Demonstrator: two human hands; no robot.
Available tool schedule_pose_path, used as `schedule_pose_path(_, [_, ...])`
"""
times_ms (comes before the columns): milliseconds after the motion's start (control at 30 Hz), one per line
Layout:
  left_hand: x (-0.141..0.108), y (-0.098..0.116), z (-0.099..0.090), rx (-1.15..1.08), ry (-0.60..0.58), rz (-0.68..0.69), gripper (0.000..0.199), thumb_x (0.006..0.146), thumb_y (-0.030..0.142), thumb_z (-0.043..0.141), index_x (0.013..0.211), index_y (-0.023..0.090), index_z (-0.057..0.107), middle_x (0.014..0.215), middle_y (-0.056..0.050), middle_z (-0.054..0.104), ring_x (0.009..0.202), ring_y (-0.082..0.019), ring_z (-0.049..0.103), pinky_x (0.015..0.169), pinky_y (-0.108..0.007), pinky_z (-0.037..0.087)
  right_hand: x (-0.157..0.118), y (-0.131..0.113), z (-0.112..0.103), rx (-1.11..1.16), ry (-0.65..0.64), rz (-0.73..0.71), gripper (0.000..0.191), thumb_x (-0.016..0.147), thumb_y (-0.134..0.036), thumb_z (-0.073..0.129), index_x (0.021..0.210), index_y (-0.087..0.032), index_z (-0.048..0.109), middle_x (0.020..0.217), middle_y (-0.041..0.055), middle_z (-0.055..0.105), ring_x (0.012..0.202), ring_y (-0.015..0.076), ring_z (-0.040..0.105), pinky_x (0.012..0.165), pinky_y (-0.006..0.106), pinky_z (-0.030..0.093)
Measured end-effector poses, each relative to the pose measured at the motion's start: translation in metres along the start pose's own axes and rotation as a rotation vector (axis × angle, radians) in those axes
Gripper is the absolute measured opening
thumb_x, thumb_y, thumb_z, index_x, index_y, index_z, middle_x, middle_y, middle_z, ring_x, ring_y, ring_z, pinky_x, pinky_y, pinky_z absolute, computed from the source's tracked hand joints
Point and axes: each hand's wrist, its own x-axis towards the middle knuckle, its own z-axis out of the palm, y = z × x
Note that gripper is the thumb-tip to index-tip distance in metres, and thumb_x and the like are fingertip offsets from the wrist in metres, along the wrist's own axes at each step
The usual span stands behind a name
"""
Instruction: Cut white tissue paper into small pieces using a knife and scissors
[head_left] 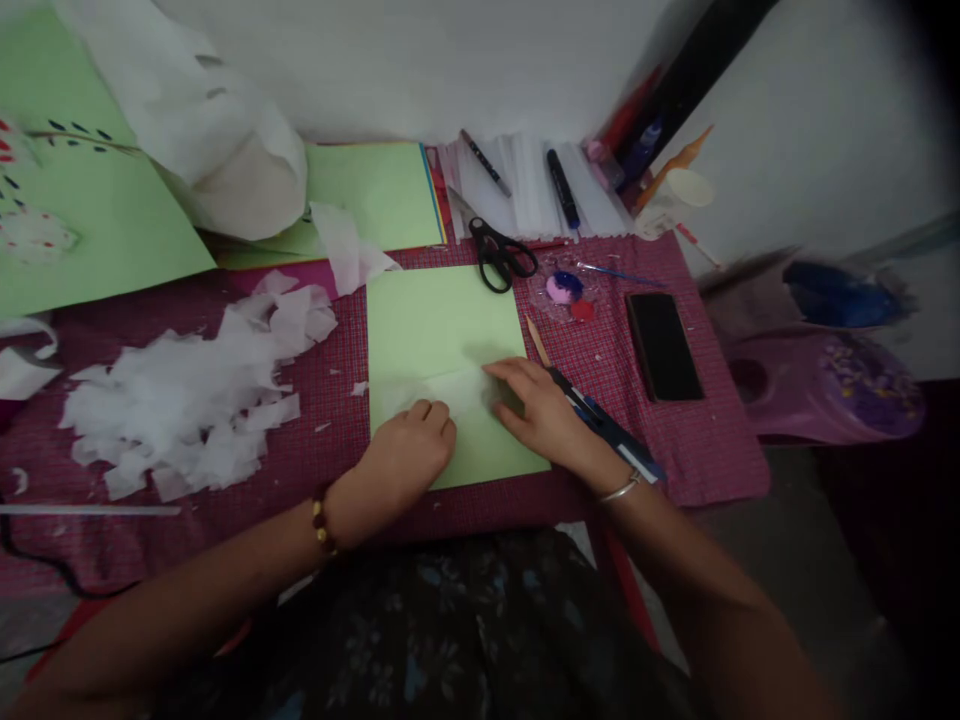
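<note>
Cloth-covered table (720, 455) against wall (420, 60). Green sheet (442, 310) under both hands; white tissue (457, 388) on it, between them. Left hand (409, 440) curled at tissue, grip unclear; right hand (546, 412), thumb apart from fingers, at tissue's right end, apparently steadying it. Scissors (487, 240) beyond hands, likely parked within reach.

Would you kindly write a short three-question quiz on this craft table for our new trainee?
1. True or false: the phone lies to the right of the front green sheet, as the camera sees it.
2. Which thing lies at that sheet's far right corner?
A) the phone
B) the scissors
C) the paper scraps
3. What colour is the thin strip between the left hand and the right hand?

Key: 1. True. 2. B. 3. White.
</note>
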Motion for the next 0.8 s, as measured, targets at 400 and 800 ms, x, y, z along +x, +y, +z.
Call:
schedule_pose_path(400, [0.014, -0.044, 0.005, -0.454, 0.183, -0.147, 0.014, 0.087, 0.026, 0.053, 0.089, 0.016, 0.063, 0.085, -0.004, 0.067, 0.074, -0.017, 0.061, 0.066, -0.028, 0.046, -0.001, -0.015, -0.016, 0.012, -0.08, -0.073, 0.051, 0.085, -0.013, 0.062, 0.134, -0.022, 0.052, 0.129, 0.0118, 0.056, 0.122, 0.0267, 0.053, 0.105, 0.047, 0.045])
schedule_pose_path(800, [0.026, -0.008, 0.015, -0.115, 0.254, -0.078, 0.018, 0.089, 0.012, 0.046, 0.088, 0.013, 0.063, 0.09, -0.012, 0.065, 0.087, -0.025, 0.062, 0.072, -0.035, 0.047, -0.019, -0.007, -0.013, 0.029, -0.028, -0.048, 0.044, 0.086, -0.011, 0.058, 0.13, -0.016, 0.055, 0.125, 0.0137, 0.058, 0.12, 0.0259, 0.054, 0.105, 0.046, 0.045])
